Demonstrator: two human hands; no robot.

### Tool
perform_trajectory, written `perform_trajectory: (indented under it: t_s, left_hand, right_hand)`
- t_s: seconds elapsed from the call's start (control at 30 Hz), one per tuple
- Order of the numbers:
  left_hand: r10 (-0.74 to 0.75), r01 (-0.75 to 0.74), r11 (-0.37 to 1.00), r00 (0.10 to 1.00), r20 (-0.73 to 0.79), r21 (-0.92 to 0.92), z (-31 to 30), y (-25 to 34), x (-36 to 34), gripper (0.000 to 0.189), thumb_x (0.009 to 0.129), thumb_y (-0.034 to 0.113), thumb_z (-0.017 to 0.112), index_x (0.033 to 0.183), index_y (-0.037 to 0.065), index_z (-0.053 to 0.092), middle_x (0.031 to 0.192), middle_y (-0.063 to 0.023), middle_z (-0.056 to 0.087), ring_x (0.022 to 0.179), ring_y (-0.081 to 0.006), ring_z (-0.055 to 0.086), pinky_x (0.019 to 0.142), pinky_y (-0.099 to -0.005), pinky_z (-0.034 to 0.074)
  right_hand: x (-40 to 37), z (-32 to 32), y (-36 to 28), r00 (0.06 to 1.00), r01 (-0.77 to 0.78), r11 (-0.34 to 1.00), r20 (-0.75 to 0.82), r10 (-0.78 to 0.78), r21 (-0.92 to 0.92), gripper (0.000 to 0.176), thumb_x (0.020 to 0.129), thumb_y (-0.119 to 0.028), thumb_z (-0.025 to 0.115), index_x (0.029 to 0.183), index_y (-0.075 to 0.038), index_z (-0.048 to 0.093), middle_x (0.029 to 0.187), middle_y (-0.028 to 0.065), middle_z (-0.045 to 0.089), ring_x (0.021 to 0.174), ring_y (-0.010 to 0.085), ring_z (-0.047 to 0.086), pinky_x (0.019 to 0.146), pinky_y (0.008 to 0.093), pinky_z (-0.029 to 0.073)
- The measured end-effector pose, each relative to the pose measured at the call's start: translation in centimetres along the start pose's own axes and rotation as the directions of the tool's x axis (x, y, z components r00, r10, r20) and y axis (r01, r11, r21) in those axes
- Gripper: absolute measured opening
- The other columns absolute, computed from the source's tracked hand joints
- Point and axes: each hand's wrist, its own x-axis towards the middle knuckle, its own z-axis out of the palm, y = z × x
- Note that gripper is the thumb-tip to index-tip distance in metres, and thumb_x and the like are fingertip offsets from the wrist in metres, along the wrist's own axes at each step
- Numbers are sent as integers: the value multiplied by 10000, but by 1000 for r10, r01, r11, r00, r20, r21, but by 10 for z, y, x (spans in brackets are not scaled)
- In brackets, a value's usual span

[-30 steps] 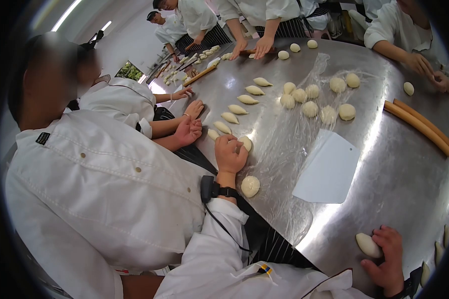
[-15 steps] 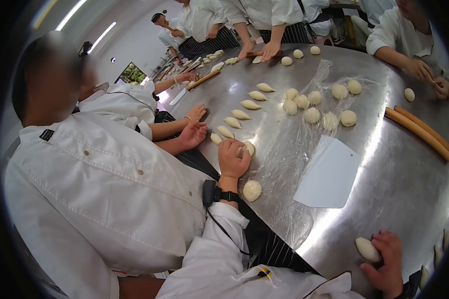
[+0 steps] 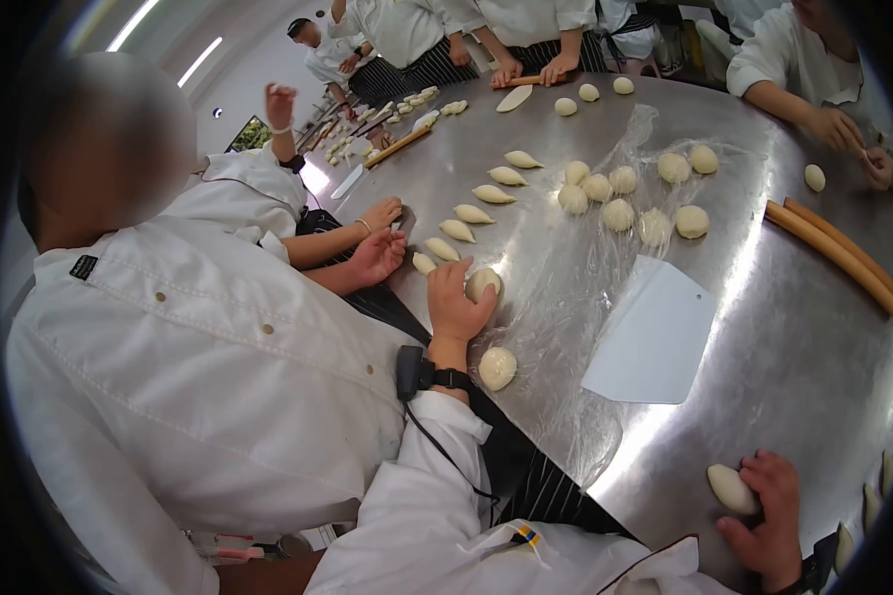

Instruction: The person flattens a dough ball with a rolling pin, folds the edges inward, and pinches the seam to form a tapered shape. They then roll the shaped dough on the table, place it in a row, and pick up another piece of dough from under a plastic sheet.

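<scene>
My left hand [image 3: 456, 305], with a black strap at its wrist, curls round a pale dough ball [image 3: 483, 286], which shows between the fingers and thumb. Just below it on the metal table lies another round dough ball [image 3: 497, 368]. At the lower right, my right hand [image 3: 770, 518] rests with thumb and fingers apart, its fingers at the right end of an oval dough piece [image 3: 731, 490]. A slanting row of pointed dough pieces [image 3: 473, 214] runs up from my left hand.
Several dough balls [image 3: 618, 215] lie on clear plastic film [image 3: 566, 342]. A pale scraper [image 3: 649, 332] lies beside them, and two wooden rods [image 3: 833, 256] at the right. A co-worker in white [image 3: 198, 397] stands close at the left; others work across the metal table [image 3: 764, 387].
My left hand has shifted slightly, uncovering more of the dough ball. My right hand looks unchanged. At the back left a co-worker's hand has risen; across the table, another's dough looks flatter and longer.
</scene>
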Motion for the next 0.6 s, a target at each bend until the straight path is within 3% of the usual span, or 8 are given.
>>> perform_trajectory:
  t_s: [0.17,0.27,0.37,0.43,0.5,0.6]
  left_hand:
    - [48,-48,999,996,74,6,-2,-4,-3,353,673,255,763,935,41,661,967,-147,613,939,-352,558,848,-436,460]
    - [-2,3,1000,991,135,-12,-4,-7,-6,388,688,252,784,999,51,668,1022,-135,620,1016,-335,549,894,-425,445]
    - [-78,84,996,978,194,-22,-6,-4,-1,355,690,247,795,953,38,681,1011,-125,619,1007,-325,556,900,-417,446]
    - [-81,81,997,996,39,10,-2,4,1,296,691,240,804,884,42,697,992,-112,619,977,-309,563,882,-409,455]
    - [-44,45,999,998,49,-6,0,2,0,279,685,252,801,846,48,701,976,-116,624,959,-315,565,861,-411,465]
    - [-12,14,999,998,57,-32,0,1,0,221,676,239,807,761,61,706,934,-111,628,923,-309,573,816,-407,478]
  right_hand:
    - [1,0,1,1000,-19,999,10,19,27,604,601,-180,782,1152,-48,574,1238,156,563,1220,413,487,1032,522,385]
    - [0,0,3,1000,-18,999,13,18,33,609,597,-184,784,1150,-49,568,1242,157,556,1225,422,477,1036,527,381]
    - [1,3,0,999,-3,1000,-37,4,20,581,599,-181,782,1131,-53,585,1206,152,580,1193,397,510,1014,507,400]
    - [5,0,-4,996,9,1000,-93,-9,-1,545,605,-177,778,1109,-59,608,1163,146,611,1155,365,553,988,484,424]
    - [7,-13,-10,982,-107,994,157,105,4,534,779,-120,732,1279,-45,561,1359,177,535,1283,401,455,1089,494,338]
    - [9,-13,-10,987,-89,996,133,86,18,527,782,-120,730,1276,-46,563,1355,180,536,1279,402,458,1088,494,339]
